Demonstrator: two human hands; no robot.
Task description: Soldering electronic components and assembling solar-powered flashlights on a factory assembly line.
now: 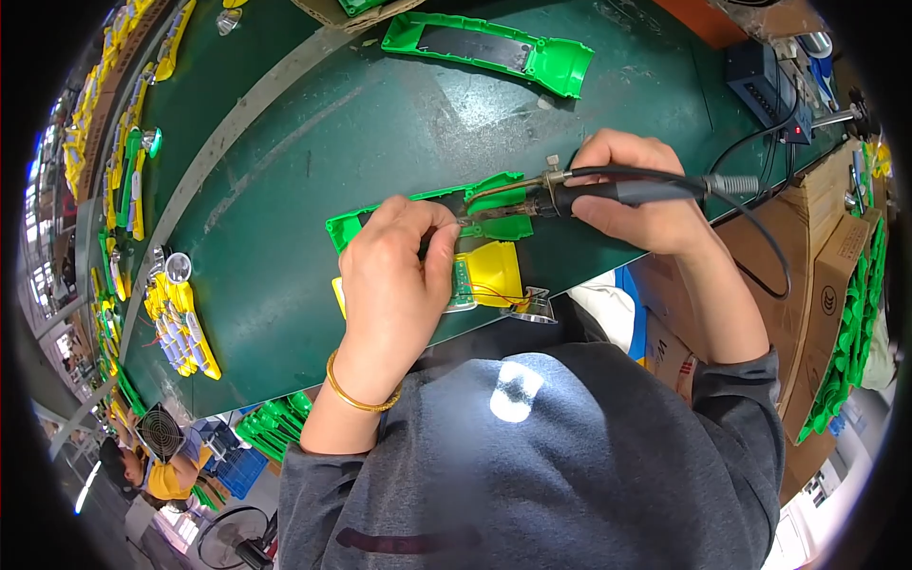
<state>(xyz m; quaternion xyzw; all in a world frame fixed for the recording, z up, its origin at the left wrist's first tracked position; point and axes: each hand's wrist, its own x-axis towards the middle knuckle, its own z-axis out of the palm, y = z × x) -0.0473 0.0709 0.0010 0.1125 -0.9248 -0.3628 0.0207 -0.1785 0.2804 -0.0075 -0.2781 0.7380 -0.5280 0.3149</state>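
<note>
My right hand point(646, 204) is closed around the dark handle of a soldering iron point(608, 194), which has a thin curved metal tube along its top and a cable running back. The iron's tip points left, over a green plastic housing half point(505, 228) on the table. My left hand point(391, 271) is closed, thumb and fingertips pinched together beside the tip; what they hold is hidden. Below them lies a yellow housing point(494, 264), partly covered by the left hand. It carries a green circuit board point(463, 281), and thin red wires lead to a shiny lamp reflector point(535, 308).
Another green housing half point(560, 66) lies at the far side. A blue control box point(760, 90) with cables stands at the far right, near cardboard boxes point(750, 252). Yellow assemblies point(180, 323) sit at left. A person in yellow point(171, 475) is at lower left.
</note>
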